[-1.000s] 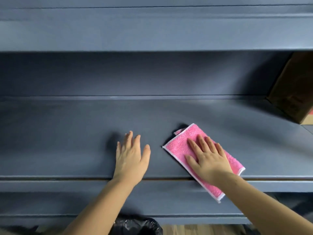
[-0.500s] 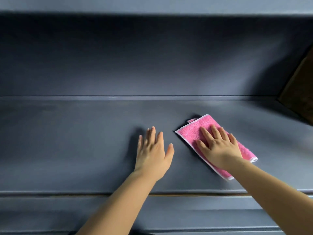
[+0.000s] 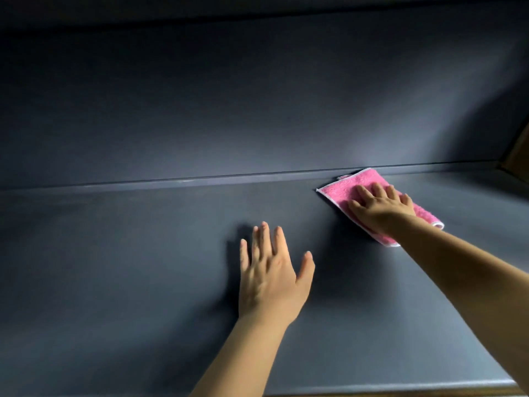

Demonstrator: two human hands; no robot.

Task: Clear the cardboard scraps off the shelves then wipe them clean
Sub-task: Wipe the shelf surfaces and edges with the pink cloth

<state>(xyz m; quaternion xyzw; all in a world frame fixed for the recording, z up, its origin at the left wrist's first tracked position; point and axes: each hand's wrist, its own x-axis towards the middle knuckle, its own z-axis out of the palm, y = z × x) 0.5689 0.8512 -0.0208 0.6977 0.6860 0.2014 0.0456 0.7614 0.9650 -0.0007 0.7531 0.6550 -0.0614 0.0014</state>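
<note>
A folded pink cloth (image 3: 343, 187) with a white hem lies flat on the dark grey shelf (image 3: 128, 253), its far corner touching the back wall. My right hand (image 3: 380, 207) presses down on it with fingers spread flat. My left hand (image 3: 272, 273) rests palm-down on the bare shelf to the left and nearer to me, fingers apart, holding nothing. No cardboard scraps show on this shelf.
The shelf's dark back wall (image 3: 229, 110) rises just behind the cloth. A brown cardboard box (image 3: 519, 161) sits at the far right edge, mostly cut off. The shelf's front lip (image 3: 400, 392) runs along the bottom right.
My right hand has pushed the pink cloth away from me, from near the front edge to the back wall. My left hand slid forward too, and the view moved deeper into the shelf.
</note>
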